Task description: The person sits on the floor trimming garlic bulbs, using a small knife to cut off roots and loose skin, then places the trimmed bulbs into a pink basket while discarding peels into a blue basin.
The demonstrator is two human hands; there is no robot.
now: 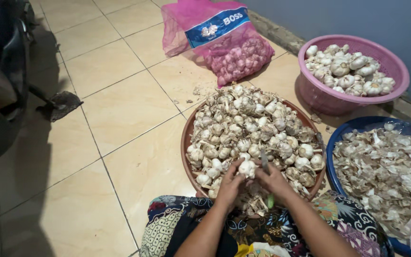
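left hand [230, 183] clamps a garlic bulb [247, 167] above the brown tray [186, 143]; right hand [273, 178], closed on a small knife [264, 161] just beside it, appears mid-trim. next: a controlled cut.

Probably a home floor (tiled): 3 garlic basins [312, 90], a mesh sack [234, 52].

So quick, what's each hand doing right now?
Left hand: closed around a garlic bulb.
Right hand: gripping a small knife against the bulb.
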